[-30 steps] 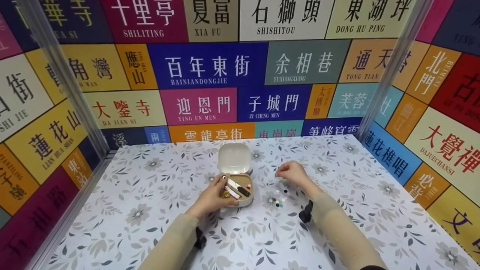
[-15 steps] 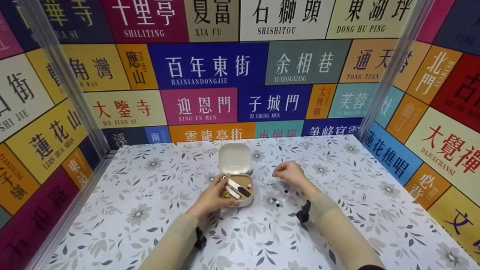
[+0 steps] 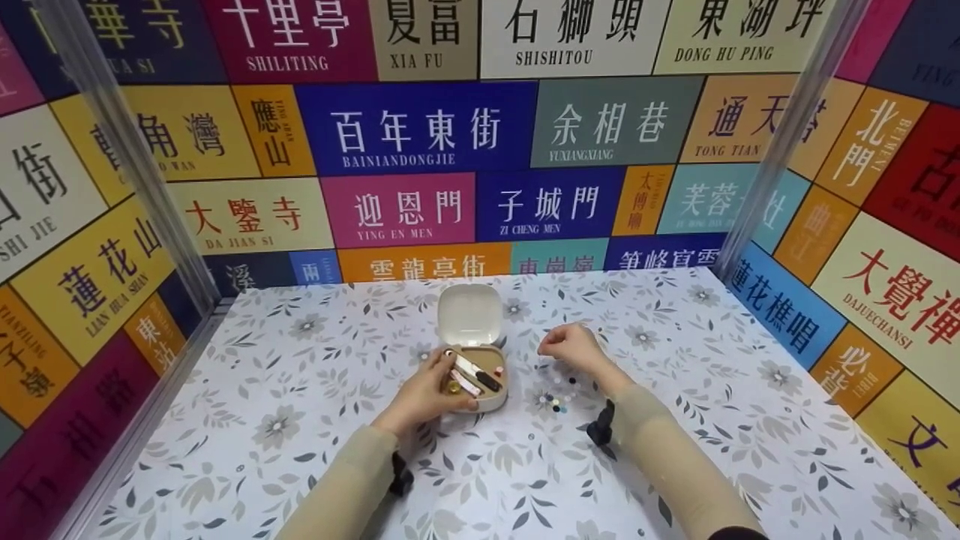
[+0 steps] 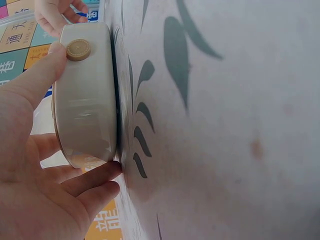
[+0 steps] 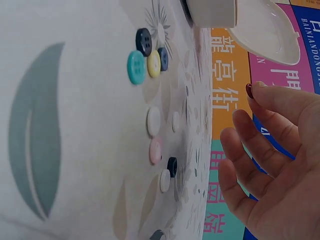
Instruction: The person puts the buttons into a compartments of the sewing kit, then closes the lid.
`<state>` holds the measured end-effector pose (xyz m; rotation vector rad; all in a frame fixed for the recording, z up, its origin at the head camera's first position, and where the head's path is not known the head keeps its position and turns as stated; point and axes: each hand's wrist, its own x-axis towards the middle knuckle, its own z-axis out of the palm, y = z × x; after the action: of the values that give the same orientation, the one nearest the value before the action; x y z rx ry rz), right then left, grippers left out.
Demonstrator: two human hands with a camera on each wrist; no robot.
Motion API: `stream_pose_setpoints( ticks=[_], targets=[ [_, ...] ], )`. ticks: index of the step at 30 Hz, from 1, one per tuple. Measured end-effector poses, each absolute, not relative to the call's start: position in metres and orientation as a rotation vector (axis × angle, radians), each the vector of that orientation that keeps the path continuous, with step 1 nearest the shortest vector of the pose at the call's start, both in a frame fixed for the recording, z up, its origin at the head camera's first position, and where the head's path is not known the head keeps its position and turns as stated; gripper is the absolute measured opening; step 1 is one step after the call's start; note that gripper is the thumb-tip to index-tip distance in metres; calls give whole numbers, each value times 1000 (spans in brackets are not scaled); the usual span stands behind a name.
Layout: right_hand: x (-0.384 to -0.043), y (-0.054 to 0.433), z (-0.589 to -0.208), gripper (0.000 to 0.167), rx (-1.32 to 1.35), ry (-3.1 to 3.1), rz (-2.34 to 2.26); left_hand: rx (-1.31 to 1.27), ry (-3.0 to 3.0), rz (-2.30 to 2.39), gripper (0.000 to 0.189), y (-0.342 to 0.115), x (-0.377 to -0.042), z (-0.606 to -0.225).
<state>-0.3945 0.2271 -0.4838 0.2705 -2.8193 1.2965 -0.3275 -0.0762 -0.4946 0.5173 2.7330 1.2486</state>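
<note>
A cream sewing box (image 3: 491, 405) stands on the table with its lid (image 3: 469, 315) raised. My left hand (image 3: 424, 394) holds its left side, thumb by the round tan button catch (image 4: 78, 50) on the front and fingers around the far side. Inside lie a white-and-black stick-like item (image 3: 476, 371), a pinkish-white one (image 3: 465, 384) and small bits. Right of the box, above the table, my right hand (image 3: 577, 351) pinches a small dark red button (image 5: 249, 90) between thumb and forefinger. Several loose buttons, among them a teal one (image 5: 136, 67) and a pink one (image 5: 156, 150), lie below that hand.
The table (image 3: 277, 480) has a white cloth with grey flowers and leaves. Walls (image 3: 420, 127) with colourful printed signs enclose its back and sides, and metal posts (image 3: 780, 127) stand at the back corners.
My right hand has moved slightly left, towards the box, still pinching. The left hand and the box have stayed in place.
</note>
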Motion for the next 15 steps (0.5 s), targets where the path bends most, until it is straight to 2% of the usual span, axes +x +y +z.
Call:
stream_pose_setpoints(
  ticks=[15],
  targets=[
    [-398,214,-484,6,311,-2818,1412,524,2750,1215,102,-78,-326,-494]
  ],
)
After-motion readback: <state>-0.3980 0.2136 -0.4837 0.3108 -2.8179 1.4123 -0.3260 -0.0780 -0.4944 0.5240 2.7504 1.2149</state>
